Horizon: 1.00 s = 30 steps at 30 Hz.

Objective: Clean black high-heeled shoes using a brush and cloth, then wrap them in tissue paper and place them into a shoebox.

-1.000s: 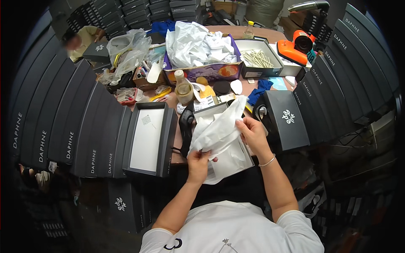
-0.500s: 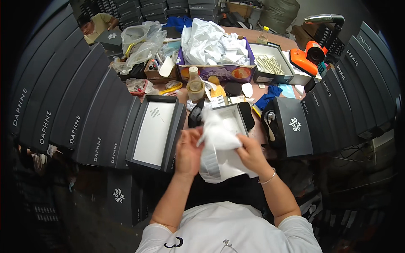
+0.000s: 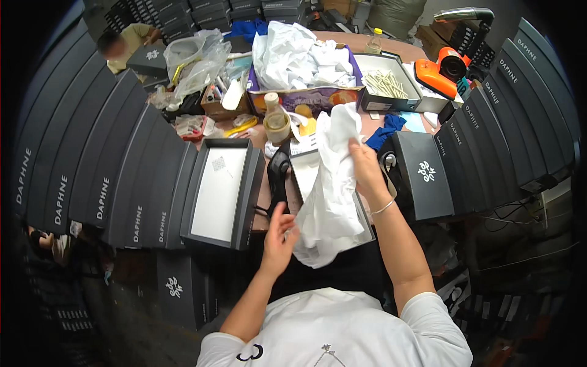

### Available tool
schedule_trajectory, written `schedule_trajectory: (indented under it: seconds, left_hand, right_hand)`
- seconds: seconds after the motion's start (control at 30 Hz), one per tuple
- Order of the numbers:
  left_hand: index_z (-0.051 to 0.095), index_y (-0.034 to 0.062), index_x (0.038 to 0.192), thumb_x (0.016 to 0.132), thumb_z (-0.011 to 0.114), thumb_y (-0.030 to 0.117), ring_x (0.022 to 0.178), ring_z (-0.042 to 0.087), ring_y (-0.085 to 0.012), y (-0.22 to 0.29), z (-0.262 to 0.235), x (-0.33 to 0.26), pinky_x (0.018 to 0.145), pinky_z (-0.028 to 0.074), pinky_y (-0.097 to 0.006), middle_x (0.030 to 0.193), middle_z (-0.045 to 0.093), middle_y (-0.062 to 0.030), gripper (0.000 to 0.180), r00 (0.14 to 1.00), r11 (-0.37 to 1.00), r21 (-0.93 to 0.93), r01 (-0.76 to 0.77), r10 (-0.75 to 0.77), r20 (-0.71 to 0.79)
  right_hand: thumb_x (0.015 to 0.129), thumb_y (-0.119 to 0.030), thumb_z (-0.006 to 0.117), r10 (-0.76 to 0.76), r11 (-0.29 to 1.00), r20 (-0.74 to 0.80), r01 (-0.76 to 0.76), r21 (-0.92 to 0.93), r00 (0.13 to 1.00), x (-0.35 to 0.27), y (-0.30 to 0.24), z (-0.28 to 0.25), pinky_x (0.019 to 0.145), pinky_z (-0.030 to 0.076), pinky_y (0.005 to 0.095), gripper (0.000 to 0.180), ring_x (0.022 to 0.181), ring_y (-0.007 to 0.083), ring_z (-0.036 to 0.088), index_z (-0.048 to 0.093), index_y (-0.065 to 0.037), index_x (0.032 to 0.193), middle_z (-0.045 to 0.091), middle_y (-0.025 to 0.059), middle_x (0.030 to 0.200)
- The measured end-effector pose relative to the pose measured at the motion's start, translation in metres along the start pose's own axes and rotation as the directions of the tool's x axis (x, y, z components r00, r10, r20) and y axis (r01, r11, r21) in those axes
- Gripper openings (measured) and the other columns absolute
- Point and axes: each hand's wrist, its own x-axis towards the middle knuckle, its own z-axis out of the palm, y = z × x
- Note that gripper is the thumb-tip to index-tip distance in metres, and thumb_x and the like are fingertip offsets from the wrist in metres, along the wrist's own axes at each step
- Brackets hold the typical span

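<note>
A sheet of white tissue paper [image 3: 330, 189] hangs crumpled from my right hand [image 3: 368, 168], whose fingers pinch its upper right edge. Beneath the paper lies an open shoebox [image 3: 365, 223], mostly covered by it. My left hand [image 3: 280, 241] is beside the paper's lower left edge, fingers apart and holding nothing. Just left of the box a black high-heeled shoe [image 3: 278, 174] rests on the table. Farther left sits a grey box part with a white inside [image 3: 215, 196]. Another dark shoe [image 3: 389, 165] lies to the right, partly hidden by an upright grey shoebox [image 3: 423, 174].
Rows of grey shoeboxes stand at left [image 3: 92, 165] and right [image 3: 483, 140]. Behind are a purple carton of white paper [image 3: 306, 101], a glue bottle [image 3: 276, 122], a box of pale sticks [image 3: 388, 82] and an orange tool [image 3: 435, 79]. A person [image 3: 128, 46] works at the far left.
My right hand has lifted the tissue paper up and away, so the bundle now hangs loose and long. My left hand has moved down and come off the paper.
</note>
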Motion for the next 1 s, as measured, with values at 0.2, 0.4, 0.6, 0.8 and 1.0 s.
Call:
schedule_trajectory:
  seconds: [0.2,0.4,0.6,0.8,1.0]
  left_hand:
    - [0.048,-0.0001,0.132,0.075,0.074,0.008,0.112,0.055,-0.0381,0.033,0.029,0.000,0.093,0.045,-0.040,0.123,0.054,-0.0246,0.063,0.942,0.766,0.557,-0.321,0.317,0.108]
    - [0.063,-0.0064,0.102,0.093,0.058,0.008,0.081,0.058,-0.0108,0.008,-0.011,0.025,0.075,0.047,-0.027,0.089,0.067,-0.0047,0.017,0.943,0.977,0.146,-0.156,0.191,-0.273]
    - [0.063,-0.0052,0.107,0.093,0.058,0.009,0.085,0.057,-0.0081,0.019,0.016,0.067,0.078,0.045,-0.022,0.096,0.064,-0.0024,0.020,0.985,0.960,-0.273,-0.063,0.016,-0.172]
    - [0.064,-0.0042,0.106,0.090,0.064,0.007,0.081,0.058,-0.0060,0.041,0.064,0.112,0.076,0.046,-0.019,0.091,0.066,-0.0023,0.020,0.991,0.955,-0.268,-0.125,0.109,-0.075]
    - [0.064,0.0012,0.090,0.090,0.067,0.014,0.075,0.056,-0.0036,0.035,0.050,0.124,0.069,0.044,-0.018,0.082,0.063,0.0008,0.013,0.991,0.878,-0.478,-0.037,-0.031,-0.134]
  right_hand:
    - [0.099,-0.033,0.050,0.046,0.983,-0.022,-0.049,-0.175,0.999,0.006,0.052,0.024,0.053,0.034,0.0276,0.037,0.064,0.0050,0.038,0.058,-0.004,0.076,0.046,-0.0064,0.069]
    - [0.081,-0.041,0.069,-0.393,0.179,0.203,0.291,-0.940,0.897,-0.006,0.001,-0.054,0.092,0.042,0.0382,0.052,0.100,0.0331,0.055,0.059,-0.001,0.112,0.059,0.0195,0.105]
    - [0.066,-0.043,0.080,-0.056,-0.383,0.108,0.079,-0.920,0.993,-0.067,0.009,-0.143,0.109,0.018,0.0607,0.062,0.130,0.0408,0.035,0.064,-0.003,0.110,0.047,0.0204,0.133]
    - [0.062,-0.031,0.083,0.102,-0.228,0.047,0.069,-0.971,0.994,-0.073,0.011,-0.134,0.098,0.041,0.0497,0.063,0.116,0.0437,0.051,0.057,-0.006,0.113,0.044,0.0212,0.137]
    - [0.072,-0.018,0.074,-0.192,0.745,0.060,0.186,-0.641,0.979,-0.109,-0.055,-0.142,0.085,0.050,0.0327,0.054,0.100,0.0221,0.061,0.052,0.005,0.116,0.061,0.0155,0.111]
